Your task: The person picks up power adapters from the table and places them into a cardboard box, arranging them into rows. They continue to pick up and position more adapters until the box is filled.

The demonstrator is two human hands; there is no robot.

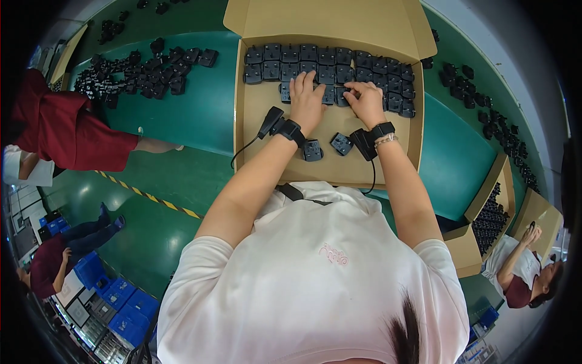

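Black plug adapters stand in close rows in the far part of an open cardboard box. My left hand lies over the front row with its fingers stretched out and partly spread, touching the adapters beneath. Beside it, my right hand has its thumb and fingers bent around a plug adapter at that row's right end. Two loose adapters lie nearer to me on the bare cardboard: one adapter below my left wrist, another adapter close to my right wrist. Both wrists wear black straps with cabled devices.
Piles of adapters lie on the green table to the left, with more at the right. Another filled carton stands at the right. Co-workers are at both sides; blue crates stand at lower left.
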